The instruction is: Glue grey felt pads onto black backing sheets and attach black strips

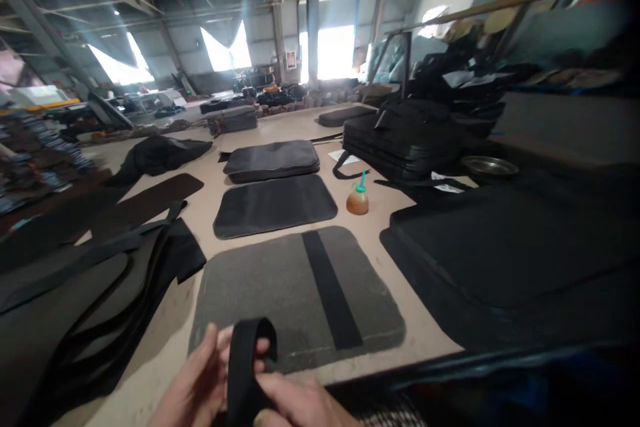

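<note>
A looped black strap (243,360) stands up between my two hands at the near edge of the table. My left hand (200,373) is curved around the strap's far side, with fingertips showing through the loop. From the right, my right hand (295,400) pinches the strap low down, thumb and fingers closed on it. Just beyond them lies a grey-black rounded panel (265,280) with pale lines near its edges. Another black strip (330,290) lies flat across that panel, right of its middle.
Beyond are a black panel (275,207), a stack of panels (273,159) and a bottle of amber liquid with green spout (357,202). Layered dark sheets (110,293) lie left. Large black pieces (520,247) fill the right, near a metal dish (490,165).
</note>
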Demonstrator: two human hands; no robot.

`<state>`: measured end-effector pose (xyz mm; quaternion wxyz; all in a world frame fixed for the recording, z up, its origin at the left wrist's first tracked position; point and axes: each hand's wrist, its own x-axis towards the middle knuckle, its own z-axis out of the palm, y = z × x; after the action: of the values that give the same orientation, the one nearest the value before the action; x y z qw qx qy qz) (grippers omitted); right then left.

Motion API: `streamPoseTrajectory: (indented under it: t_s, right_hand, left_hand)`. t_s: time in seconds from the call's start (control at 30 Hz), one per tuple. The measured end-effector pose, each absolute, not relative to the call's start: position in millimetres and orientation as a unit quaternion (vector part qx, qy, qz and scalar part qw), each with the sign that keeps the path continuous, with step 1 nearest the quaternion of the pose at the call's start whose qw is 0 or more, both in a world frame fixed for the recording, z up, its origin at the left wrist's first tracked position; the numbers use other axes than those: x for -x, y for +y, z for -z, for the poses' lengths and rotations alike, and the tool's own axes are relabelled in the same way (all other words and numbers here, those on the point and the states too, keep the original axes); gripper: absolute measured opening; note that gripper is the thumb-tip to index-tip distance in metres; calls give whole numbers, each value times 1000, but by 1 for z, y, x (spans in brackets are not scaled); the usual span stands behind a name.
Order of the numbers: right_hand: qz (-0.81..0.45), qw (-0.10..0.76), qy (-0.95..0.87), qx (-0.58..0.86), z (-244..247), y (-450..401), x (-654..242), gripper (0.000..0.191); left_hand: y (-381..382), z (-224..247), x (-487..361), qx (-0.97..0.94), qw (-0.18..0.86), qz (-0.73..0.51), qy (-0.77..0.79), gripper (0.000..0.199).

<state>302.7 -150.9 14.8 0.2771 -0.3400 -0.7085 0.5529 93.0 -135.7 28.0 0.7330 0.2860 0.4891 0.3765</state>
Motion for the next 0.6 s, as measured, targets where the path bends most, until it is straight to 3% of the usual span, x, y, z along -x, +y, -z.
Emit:
streamPoseTrajectory:
  t_s: [0.07,0.23,0.43,0.6]
  right_hand:
    - [-563,264,-712,326,-13,-155,-301,32]
    - [-606,236,-678,343,9,-160,-303,45]
    - [-619,226,-650,378,37,-152,-297,79]
    - [-574,243,-676,393,41,-139,-291,83]
  left_hand:
    - [-123,-28,-95,-288,674,-444,516,40]
    - [-81,-30,-79,-316,650,-475,503,45]
    - [-37,-8,-58,-360,642,-422,529,37]
    - [-1,-1,-46,-379,628,-403,547,38]
